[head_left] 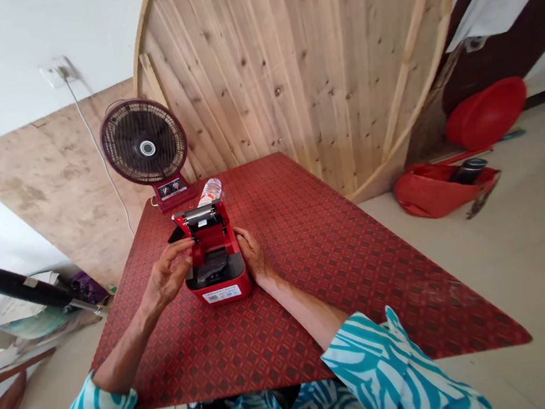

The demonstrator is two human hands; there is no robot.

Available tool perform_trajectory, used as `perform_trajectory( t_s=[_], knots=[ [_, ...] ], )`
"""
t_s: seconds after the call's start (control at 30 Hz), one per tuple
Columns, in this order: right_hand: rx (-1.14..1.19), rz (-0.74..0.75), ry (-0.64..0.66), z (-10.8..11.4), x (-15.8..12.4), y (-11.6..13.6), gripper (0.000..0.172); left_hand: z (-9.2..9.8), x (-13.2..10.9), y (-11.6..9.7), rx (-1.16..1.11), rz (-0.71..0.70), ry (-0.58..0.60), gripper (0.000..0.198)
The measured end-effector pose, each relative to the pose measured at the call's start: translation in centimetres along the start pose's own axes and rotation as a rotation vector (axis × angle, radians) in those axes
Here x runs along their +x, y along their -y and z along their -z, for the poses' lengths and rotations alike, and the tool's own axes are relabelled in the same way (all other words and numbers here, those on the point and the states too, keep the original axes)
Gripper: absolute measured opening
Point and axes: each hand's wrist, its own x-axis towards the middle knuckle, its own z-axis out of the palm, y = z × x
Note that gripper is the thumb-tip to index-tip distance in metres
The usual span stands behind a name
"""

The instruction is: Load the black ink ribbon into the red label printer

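Note:
A small red printer [216, 263] with its lid tipped open stands on the red patterned table [337, 249]. A white label is stuck on its near face. My left hand [168, 275] hovers at the printer's left side, fingers curled and pinched near the open compartment. Whether they hold anything I cannot see. My right hand [251, 254] rests against the printer's right side, fingers pressed to the casing.
A dark red desk fan [144, 144] and a lying plastic bottle [210, 190] sit behind the printer. A round wooden board [296, 64] leans on the wall. A red bag [440, 186] and a red basin [486, 112] lie on the floor at right.

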Motion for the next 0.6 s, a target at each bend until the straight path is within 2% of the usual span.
perform_trajectory(
  t_s=[0.1, 0.2, 0.37, 0.5, 0.6],
  knots=[
    [0.022, 0.01, 0.002, 0.0, 0.1, 0.0, 0.035, -0.8, 3.0, -1.7, 0.192, -0.061, 0.27, 0.018],
    [0.039, 0.028, -0.005, -0.1, 0.2, -0.2, 0.033, -2.1, 6.1, -1.6, 0.315, -0.119, 0.453, 0.01],
    [0.04, 0.049, -0.002, -0.2, 0.2, -0.3, 0.034, -3.4, 8.8, -0.5, 0.386, -0.117, 0.578, 0.01],
    [0.047, 0.055, 0.001, -0.3, 0.1, -0.3, 0.034, -3.4, 8.8, -1.0, 0.445, -0.101, 0.624, 0.017],
    [0.052, 0.05, -0.009, -0.3, 0.2, -0.3, 0.034, -3.2, 8.3, -1.7, 0.479, -0.113, 0.584, 0.02]
  ],
)
